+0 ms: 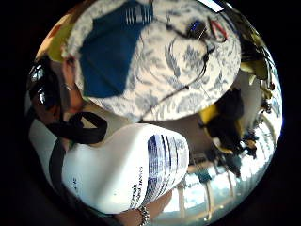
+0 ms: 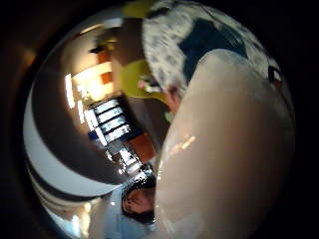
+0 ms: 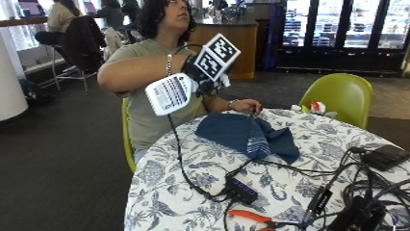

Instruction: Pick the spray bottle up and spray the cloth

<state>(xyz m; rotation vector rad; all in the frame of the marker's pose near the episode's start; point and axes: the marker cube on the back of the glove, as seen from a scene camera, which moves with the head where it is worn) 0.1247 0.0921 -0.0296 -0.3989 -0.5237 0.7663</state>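
I hold the spray bottle (image 3: 169, 93) up in my right hand (image 3: 200, 77), fingers wrapped around it, well above the blue cloth (image 3: 247, 134) on the table (image 3: 192, 178), so pls lower it & aim the nozzle at the cloth before squeezing.

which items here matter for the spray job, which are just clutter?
In the job:
spray bottle, held up off the table by the gloved right hand
blue cloth, lying on the table

Lying about:
orange-handled pliers
black USB hub
green chair
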